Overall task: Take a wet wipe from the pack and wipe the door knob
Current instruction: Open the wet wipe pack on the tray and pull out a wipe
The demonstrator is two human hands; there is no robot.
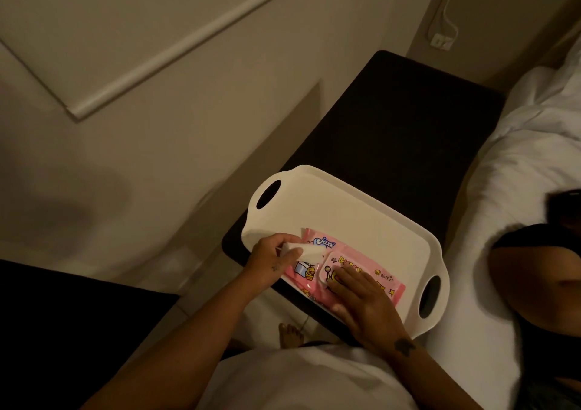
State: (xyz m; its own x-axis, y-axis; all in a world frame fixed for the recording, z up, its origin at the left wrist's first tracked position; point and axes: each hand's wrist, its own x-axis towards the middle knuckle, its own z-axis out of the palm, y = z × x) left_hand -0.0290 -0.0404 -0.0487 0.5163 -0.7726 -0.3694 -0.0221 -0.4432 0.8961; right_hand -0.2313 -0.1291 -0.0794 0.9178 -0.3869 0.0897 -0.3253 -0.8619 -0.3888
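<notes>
A pink pack of wet wipes [382, 279] lies in the near corner of a white tray [345, 215]. My left hand [268, 260] pinches a white wet wipe [303, 251] that sticks out at the pack's left end. On the pack's lid lies my right hand [361, 299], fingers flat and pressing down. No door knob is in view.
The tray has two cut-out handles and sits on a dark bedside table [402, 120]. A bed with white bedding [518, 164] lies to the right, with another person's arm [534, 271] on it. A beige wall [157, 145] is at the left, a socket [440, 41] at the top right.
</notes>
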